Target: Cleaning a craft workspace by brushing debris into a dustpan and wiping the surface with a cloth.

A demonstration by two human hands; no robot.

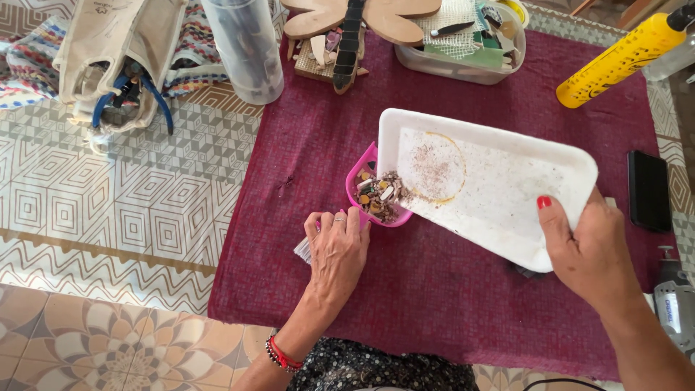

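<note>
Head view of small scraps being tipped from a tray into a container on a worktable. The right hand [590, 250] grips the near right corner of a white foam tray [499, 195], thumb pressed flat on its upper face and fingers hidden beneath, so that the tray tilts down toward its far left corner. That corner rests on the rim of a small pink container [365, 190], which stands on the dark red cloth [434, 289] near the middle of the table. The left hand [337, 250] lies beside the container with fingers held together and curled against its near wall, steadying it; something pale and gridded shows under the palm, but its kind cannot be told. A heap of mixed chips and fragments [380, 194], brown, white and orange, sits at the tray's low corner and inside the container. The emptying appears largely done: the tray's surface carries only fine dust and a round stain [433, 168], while the last fragments crowd the lip and have yet to drop in. Around the work stand a clear plastic tub of materials [463, 54], a yellow bottle [622, 61], a black phone [648, 190] and a canvas tool bag [116, 58].
</note>
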